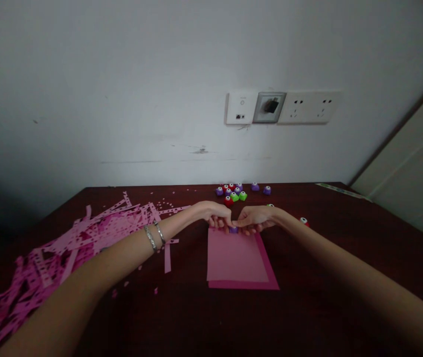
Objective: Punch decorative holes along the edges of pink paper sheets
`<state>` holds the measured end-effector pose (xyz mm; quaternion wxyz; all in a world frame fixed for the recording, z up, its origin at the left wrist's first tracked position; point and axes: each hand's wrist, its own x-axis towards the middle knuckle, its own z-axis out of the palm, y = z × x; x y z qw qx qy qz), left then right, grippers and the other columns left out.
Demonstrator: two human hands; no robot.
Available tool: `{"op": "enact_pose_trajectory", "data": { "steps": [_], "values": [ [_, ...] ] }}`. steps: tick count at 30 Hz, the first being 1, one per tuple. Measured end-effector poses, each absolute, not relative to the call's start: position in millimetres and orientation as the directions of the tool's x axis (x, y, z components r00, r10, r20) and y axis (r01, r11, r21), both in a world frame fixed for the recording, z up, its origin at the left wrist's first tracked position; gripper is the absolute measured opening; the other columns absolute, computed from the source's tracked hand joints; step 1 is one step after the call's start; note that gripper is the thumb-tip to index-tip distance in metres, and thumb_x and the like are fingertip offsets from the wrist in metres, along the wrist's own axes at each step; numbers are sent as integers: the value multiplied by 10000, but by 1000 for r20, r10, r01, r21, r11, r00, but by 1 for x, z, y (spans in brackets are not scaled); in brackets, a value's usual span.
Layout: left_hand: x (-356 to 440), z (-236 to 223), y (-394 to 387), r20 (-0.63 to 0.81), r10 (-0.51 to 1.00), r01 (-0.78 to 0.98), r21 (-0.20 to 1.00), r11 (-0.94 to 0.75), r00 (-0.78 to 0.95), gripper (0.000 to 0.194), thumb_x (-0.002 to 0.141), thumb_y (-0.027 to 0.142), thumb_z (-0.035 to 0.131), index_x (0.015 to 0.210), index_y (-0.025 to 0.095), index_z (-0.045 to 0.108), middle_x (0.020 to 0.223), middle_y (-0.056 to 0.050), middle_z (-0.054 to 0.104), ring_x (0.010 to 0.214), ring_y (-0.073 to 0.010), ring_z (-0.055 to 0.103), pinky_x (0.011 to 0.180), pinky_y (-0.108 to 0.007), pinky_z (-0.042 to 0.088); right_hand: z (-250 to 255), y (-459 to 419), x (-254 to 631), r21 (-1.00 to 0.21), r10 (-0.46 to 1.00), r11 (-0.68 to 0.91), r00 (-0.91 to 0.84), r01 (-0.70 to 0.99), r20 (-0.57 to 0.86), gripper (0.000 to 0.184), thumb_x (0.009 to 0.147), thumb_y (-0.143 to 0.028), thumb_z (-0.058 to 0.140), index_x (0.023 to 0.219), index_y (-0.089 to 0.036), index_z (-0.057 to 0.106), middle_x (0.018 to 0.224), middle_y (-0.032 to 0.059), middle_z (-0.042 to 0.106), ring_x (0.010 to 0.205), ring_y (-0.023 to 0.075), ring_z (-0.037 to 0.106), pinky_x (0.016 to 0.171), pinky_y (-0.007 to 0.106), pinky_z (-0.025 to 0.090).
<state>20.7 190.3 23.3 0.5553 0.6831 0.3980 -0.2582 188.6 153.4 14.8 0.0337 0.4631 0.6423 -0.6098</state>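
Note:
A small purple craft punch (233,229) sits at the far edge of a pale pink paper sheet (236,258). My left hand (219,214), with bracelets on its wrist, is curled at the punch and the paper's far left corner. From the other side my right hand (255,218) grips the same punch, its thumb over the top. Fingers hide much of the punch and the sheet's far edge. Under the pale sheet lies a darker pink sheet (271,277), showing along the right and near sides.
Several red, green and purple punches (234,197) stand behind my hands. A red punch (304,221) lies by my right forearm. Punched pink strips (96,230) are heaped at left, with scraps around. A thin patterned strip (343,192) lies back right. Wall sockets (310,107) are above.

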Motion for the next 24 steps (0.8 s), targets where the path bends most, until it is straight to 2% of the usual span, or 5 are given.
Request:
{"op": "enact_pose_trajectory", "data": {
  "steps": [4, 8, 13, 19, 24],
  "values": [
    [23, 24, 187, -804, 294, 845, 534, -23, 516, 110, 611, 223, 536, 540, 143, 560, 449, 62, 192, 414, -61, 128, 361, -185, 136, 20, 154, 186, -733, 539, -172, -559, 658, -629, 451, 656, -547, 643, 638, -102, 574, 564, -17, 538, 401, 15, 391, 342, 147, 199],
    [23, 23, 181, -781, 369, 829, 558, 48, 504, 156, 630, 208, 532, 493, 137, 507, 425, 64, 227, 387, -46, 163, 348, -170, 140, 22, 154, 183, -720, 549, -142, -552, 679, -628, 450, 662, -546, 636, 611, -105, 565, 552, -20, 535, 403, 16, 393, 357, 151, 222],
    [15, 28, 172, -727, 454, 801, 596, 44, 516, 134, 617, 230, 561, 533, 128, 539, 411, 63, 303, 364, -37, 222, 346, -172, 151, 22, 151, 181, -688, 647, -2, -524, 726, -554, 503, 631, -616, 613, 557, -122, 553, 482, -24, 509, 369, 31, 373, 350, 173, 239],
    [9, 29, 155, -482, 653, 692, 716, -90, 584, 205, 597, 297, 609, 512, 141, 508, 431, 50, 393, 373, -43, 303, 372, -189, 200, 40, 137, 182, -681, 795, 97, -468, 725, -385, 464, 617, -588, 640, 531, -146, 530, 439, -31, 473, 378, 47, 383, 363, 182, 278],
    [8, 32, 139, -202, 773, 656, 678, -333, 601, 214, 654, 324, 551, 539, 143, 540, 475, 26, 457, 438, -78, 406, 420, -210, 282, 51, 118, 190, -711, 847, 132, -451, 691, -281, 353, 671, -485, 629, 625, -138, 582, 485, -23, 496, 401, 58, 395, 373, 192, 286]
  ]
}}
